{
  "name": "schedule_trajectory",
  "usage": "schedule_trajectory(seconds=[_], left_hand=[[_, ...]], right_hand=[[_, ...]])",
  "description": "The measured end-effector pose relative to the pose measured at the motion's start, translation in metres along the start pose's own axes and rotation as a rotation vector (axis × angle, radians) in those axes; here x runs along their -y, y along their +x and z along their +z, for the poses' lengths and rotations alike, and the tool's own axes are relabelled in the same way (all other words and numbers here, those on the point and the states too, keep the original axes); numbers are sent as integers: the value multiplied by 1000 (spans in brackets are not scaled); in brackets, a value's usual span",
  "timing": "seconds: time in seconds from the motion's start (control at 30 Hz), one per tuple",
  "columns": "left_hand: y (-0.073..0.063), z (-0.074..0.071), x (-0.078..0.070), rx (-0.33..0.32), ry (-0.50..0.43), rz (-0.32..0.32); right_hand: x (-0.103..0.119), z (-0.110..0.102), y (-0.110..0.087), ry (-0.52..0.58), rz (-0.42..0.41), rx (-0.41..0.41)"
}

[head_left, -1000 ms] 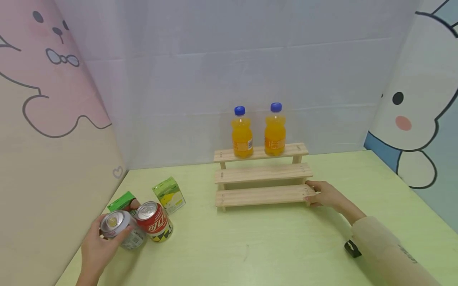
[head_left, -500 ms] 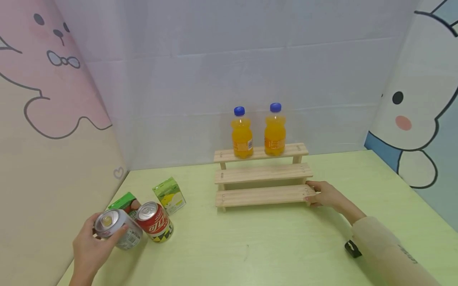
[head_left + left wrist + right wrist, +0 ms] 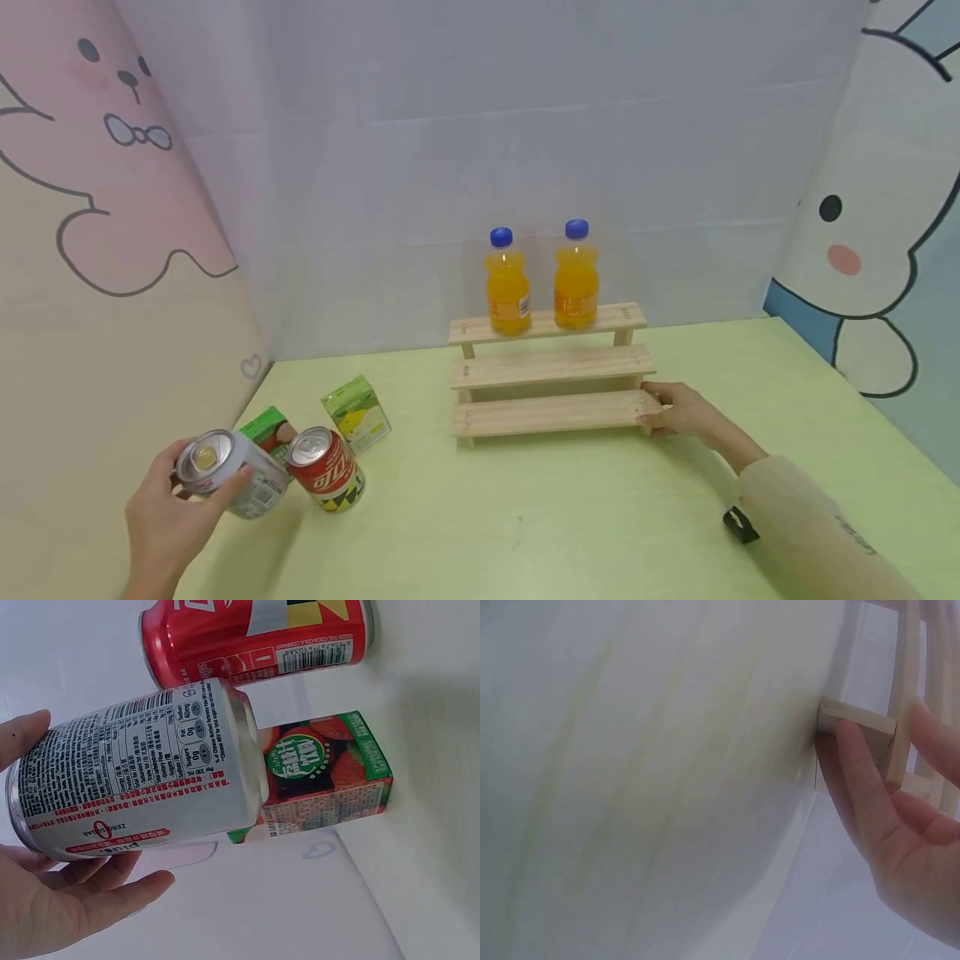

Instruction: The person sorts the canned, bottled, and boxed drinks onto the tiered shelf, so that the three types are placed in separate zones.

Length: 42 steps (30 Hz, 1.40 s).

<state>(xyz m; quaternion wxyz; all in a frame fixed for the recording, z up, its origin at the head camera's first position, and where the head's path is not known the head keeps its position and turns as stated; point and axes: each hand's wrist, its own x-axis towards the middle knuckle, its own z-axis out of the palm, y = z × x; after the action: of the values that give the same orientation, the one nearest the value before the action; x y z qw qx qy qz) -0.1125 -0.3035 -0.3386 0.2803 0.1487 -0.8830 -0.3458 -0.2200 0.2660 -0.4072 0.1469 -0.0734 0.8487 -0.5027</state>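
Observation:
At the left of the head view, my left hand point(image 3: 168, 517) grips a silver-white soda can point(image 3: 255, 483). The can is tilted, its top leaning left, and a shadow falls on the table below it. Up close in the left wrist view, its printed nutrition panel point(image 3: 127, 742) shows. Behind the can stands a green-and-red juice box point(image 3: 273, 429), partly covered; a red soda can point(image 3: 326, 471) is just to its right. My right hand point(image 3: 682, 412) holds the right end of the bottom step of a three-tier wooden rack point(image 3: 551, 415), thumb above and fingers around the leg point(image 3: 855, 720).
Two orange-drink bottles with blue caps, a left one point(image 3: 509, 292) and a right one point(image 3: 577, 287), stand on the rack's top step. A green-and-yellow drink carton point(image 3: 358, 414) is behind the red can. A small black object point(image 3: 741, 525) lies by the right sleeve. Printed walls enclose the table.
My left hand has moved left with the silver-white can, which now leans more and shows a wider gap to the red can. The right hand keeps its hold on the rack.

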Motion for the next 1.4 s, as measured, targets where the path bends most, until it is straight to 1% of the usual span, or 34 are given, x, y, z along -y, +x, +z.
schedule_trajectory(seconds=[0.23, 0.43, 0.6, 0.77, 0.9, 1.1, 1.17, 1.4], left_hand=[[5, -5, -9, -1, -27, 7], [10, -10, -13, -26, -38, 11], [13, -14, -20, -37, -47, 7], [16, -17, -30, -64, -58, 33], [16, -17, -37, -71, -73, 59], [16, -17, -45, -99, -105, 109], [16, -17, -48, -100, -112, 123], [14, -15, -58, -78, -125, 132]], right_hand=[[-2, 1, -1, -1, 4, 0], [-1, 3, -1, 27, -6, 5], [1, 2, -2, 10, -10, 7], [1, 2, -2, 10, -12, 7], [1, 1, -2, 12, -13, 6], [-1, 1, -1, 21, -10, 4], [-1, 1, -1, 26, -7, 4], [-1, 1, 0, 19, -6, 4]])
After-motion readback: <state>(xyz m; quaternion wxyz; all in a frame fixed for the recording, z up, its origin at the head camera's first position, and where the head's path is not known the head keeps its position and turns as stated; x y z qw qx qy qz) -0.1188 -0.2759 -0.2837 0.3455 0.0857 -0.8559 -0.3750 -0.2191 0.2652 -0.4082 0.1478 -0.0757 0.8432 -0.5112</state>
